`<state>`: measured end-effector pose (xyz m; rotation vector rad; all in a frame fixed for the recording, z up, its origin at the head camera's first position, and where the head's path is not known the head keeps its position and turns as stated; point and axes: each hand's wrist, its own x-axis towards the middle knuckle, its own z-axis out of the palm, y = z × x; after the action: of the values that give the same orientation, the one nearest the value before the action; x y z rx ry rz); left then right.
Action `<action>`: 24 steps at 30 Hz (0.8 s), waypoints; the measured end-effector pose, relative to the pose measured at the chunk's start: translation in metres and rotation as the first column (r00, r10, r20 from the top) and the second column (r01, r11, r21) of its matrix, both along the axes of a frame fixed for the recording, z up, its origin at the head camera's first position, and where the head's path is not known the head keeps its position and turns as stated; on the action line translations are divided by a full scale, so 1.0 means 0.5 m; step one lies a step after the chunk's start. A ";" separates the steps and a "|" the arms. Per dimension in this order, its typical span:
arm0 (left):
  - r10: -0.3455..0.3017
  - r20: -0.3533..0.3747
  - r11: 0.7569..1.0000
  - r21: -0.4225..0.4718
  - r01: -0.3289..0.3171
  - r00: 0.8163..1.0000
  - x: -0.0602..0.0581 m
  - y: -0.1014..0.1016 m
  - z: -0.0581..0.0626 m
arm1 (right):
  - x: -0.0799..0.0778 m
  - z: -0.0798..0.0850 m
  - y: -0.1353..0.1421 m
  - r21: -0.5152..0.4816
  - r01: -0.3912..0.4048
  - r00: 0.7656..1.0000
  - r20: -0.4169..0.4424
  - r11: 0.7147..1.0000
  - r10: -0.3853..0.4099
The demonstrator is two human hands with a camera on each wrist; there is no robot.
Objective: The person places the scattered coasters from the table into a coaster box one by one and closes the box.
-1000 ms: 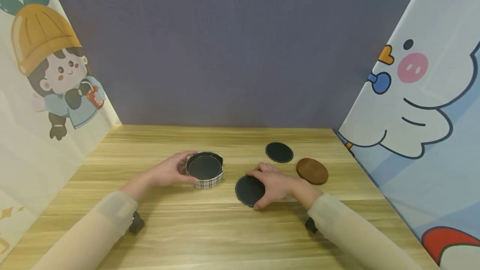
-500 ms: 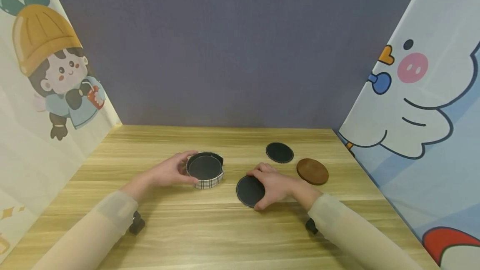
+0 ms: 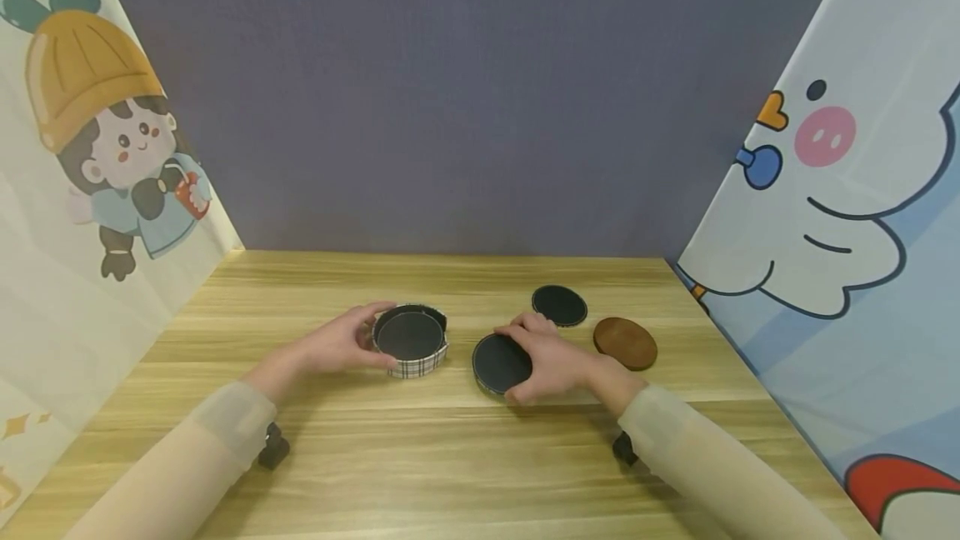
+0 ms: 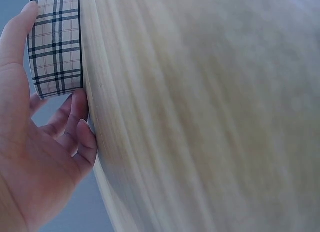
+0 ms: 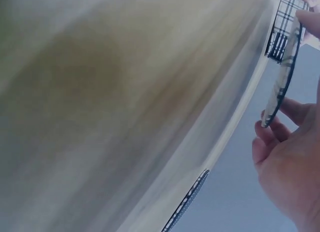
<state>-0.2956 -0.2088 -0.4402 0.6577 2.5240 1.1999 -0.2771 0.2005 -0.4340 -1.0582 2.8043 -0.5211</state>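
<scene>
A round coaster holder (image 3: 417,368) with a cream plaid wall and dark inside stands left of centre in the head view. Around its left side curl the thumb and fingers of my left hand (image 3: 345,342); the left wrist view shows the thumb on the plaid wall (image 4: 57,47). My right hand (image 3: 553,359) pinches a round black coaster (image 3: 498,363) by its edges. In the right wrist view this coaster (image 5: 283,82) is tilted, its plaid underside raised off the table, with the holder (image 5: 283,25) behind it.
Another black coaster (image 3: 559,305) lies flat behind my right hand. To its right is a brown round disc (image 3: 625,343). The wood-grain table (image 3: 420,457) meets a grey back panel (image 3: 465,107), with cartoon-printed cloths (image 3: 885,248) at both sides.
The right hand has raised the black coaster off the table and shifted slightly away from the body. The left hand and the holder stay where they were.
</scene>
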 end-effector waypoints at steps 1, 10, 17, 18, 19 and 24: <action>0.000 -0.001 1.000 -0.002 0.000 1.000 0.000 0.000 0.000 | -0.002 0.001 -0.001 -0.006 0.003 1.000 -0.005 1.000 -0.003; -0.002 -0.001 1.000 0.001 0.002 1.000 -0.002 -0.002 -0.002 | -0.015 0.012 -0.014 -0.048 0.042 0.999 0.006 0.998 -0.042; -0.001 -0.003 1.000 0.004 0.001 1.000 -0.003 -0.001 -0.004 | -0.028 0.021 -0.028 -0.066 0.058 0.998 -0.009 0.996 -0.059; -0.006 -0.007 1.000 0.005 0.006 1.000 -0.003 0.000 -0.004 | -0.028 0.023 -0.031 -0.071 0.057 0.998 -0.012 0.996 -0.058; -0.004 -0.006 1.000 0.006 0.004 1.000 -0.002 0.000 -0.004 | -0.029 0.025 -0.034 -0.074 0.057 0.998 -0.013 0.996 -0.058; -0.004 -0.004 1.000 0.008 0.004 1.000 0.001 0.002 -0.002 | -0.032 0.032 -0.047 -0.069 0.063 0.998 -0.010 0.996 -0.064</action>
<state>-0.2953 -0.2079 -0.4412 0.6665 2.5213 1.2090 -0.2932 0.1770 -0.4178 -0.9903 2.8577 -0.6238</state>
